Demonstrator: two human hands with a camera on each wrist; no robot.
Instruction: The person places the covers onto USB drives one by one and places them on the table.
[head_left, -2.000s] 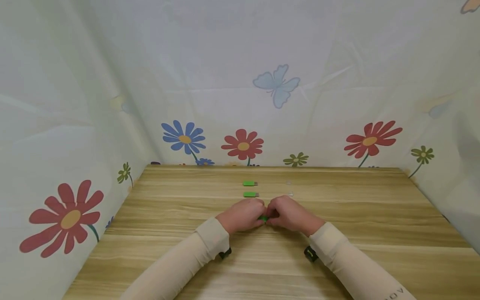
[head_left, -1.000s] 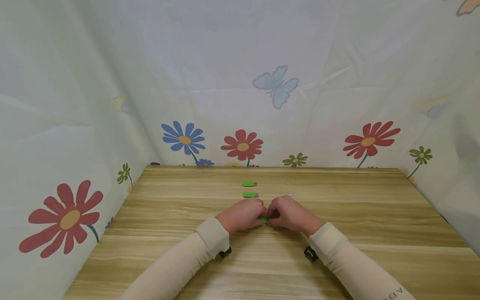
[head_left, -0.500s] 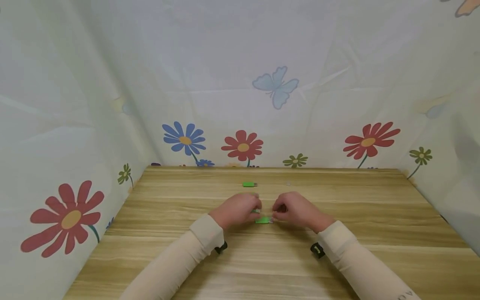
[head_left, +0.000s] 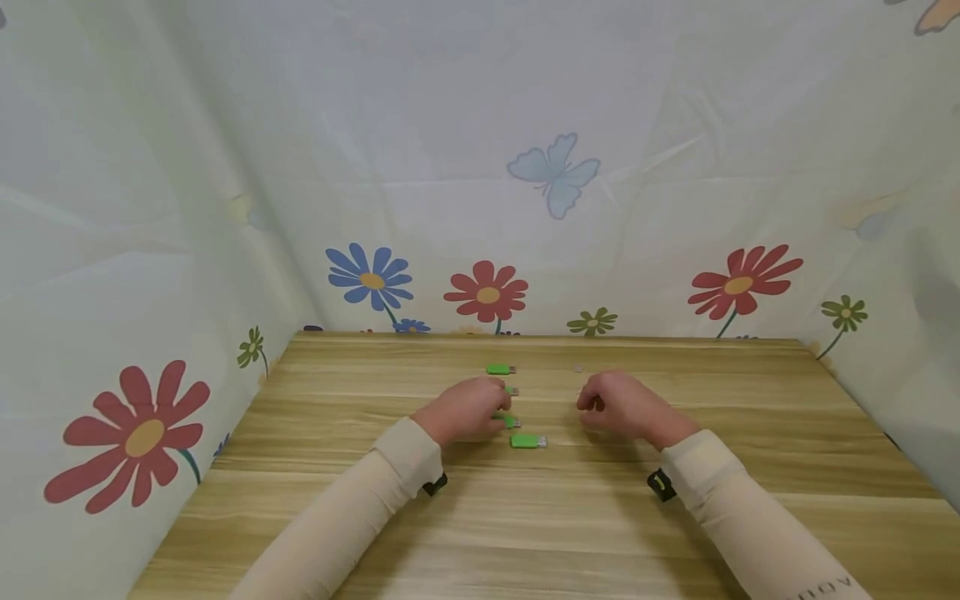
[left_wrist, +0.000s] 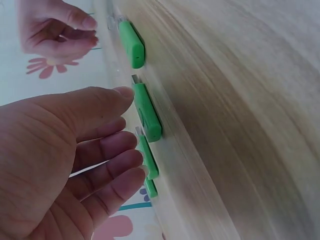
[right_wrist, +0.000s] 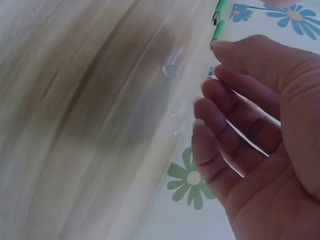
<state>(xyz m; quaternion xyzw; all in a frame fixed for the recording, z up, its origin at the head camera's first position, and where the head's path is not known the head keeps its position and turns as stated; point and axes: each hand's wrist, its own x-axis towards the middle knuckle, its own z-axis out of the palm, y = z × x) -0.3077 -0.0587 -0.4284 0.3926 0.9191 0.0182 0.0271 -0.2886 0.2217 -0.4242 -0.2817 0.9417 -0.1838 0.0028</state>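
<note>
In the head view my left hand (head_left: 465, 408) hovers over the left ends of two green USB sticks, partly hiding the middle stick (head_left: 510, 422) and the one behind it (head_left: 513, 391). Its thumb and fingers are loosely bent, with a gap between them in the left wrist view. Nearest to me lies another green USB stick (head_left: 527, 442), its silver end to the right. To the right, my right hand (head_left: 626, 408) has loosely curved fingers with nothing between them. Small clear caps (right_wrist: 172, 62) lie on the table beside that hand in the right wrist view.
A further green USB stick (head_left: 498, 369) lies at the back, with a small clear piece (head_left: 577, 368) to its right. The wooden table (head_left: 360, 367) ends at a flower-printed curtain (head_left: 420, 167). Black wrist cameras show under both sleeves.
Both hands were together at a green USB stick; they have let go and drawn apart, left hand leftward, right hand rightward. That front stick now lies exposed on the table.
</note>
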